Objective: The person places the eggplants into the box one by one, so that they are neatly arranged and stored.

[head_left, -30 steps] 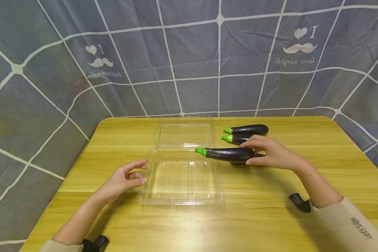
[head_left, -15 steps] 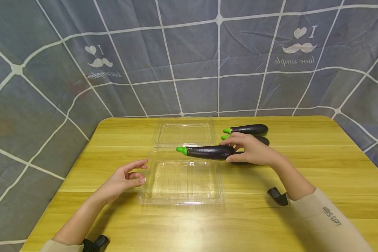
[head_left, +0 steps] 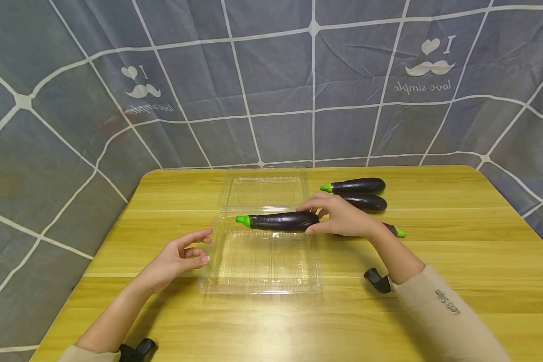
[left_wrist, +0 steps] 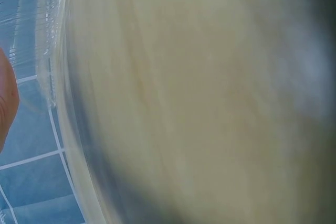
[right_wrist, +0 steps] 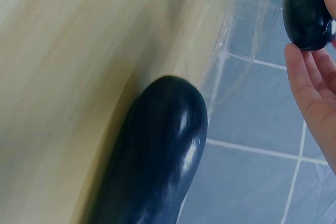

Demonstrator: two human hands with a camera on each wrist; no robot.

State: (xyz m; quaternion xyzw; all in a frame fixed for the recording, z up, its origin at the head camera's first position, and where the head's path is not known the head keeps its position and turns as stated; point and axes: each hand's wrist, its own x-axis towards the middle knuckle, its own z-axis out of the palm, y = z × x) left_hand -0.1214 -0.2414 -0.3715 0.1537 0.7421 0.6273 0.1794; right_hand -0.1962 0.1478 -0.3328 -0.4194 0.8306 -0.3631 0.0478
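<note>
My right hand (head_left: 344, 216) grips the thick end of a dark eggplant (head_left: 282, 221), whose green stem points left. The eggplant is level over the back part of an opened clear plastic clamshell box (head_left: 319, 284). In the right wrist view the fingers (right_wrist: 302, 77) and thumb hold the rounded end of that eggplant (right_wrist: 307, 19). My left hand (head_left: 176, 259) holds nothing; its fingers are loosely bent beside the box's left edge. The left wrist view shows only a sliver of this hand (left_wrist: 6, 98).
Two eggplants, one at the back (head_left: 359, 185) and one in front of it (head_left: 366, 202), lie right of the box lid (head_left: 264, 193). Another eggplant (head_left: 391, 229), stem pointing right, lies partly hidden under my right forearm. A grey curtain (head_left: 280, 136) hangs behind the wooden table (head_left: 271, 332).
My right hand has carried the eggplant leftward, from the box's right side to over its back part. The left hand has stayed in place.
</note>
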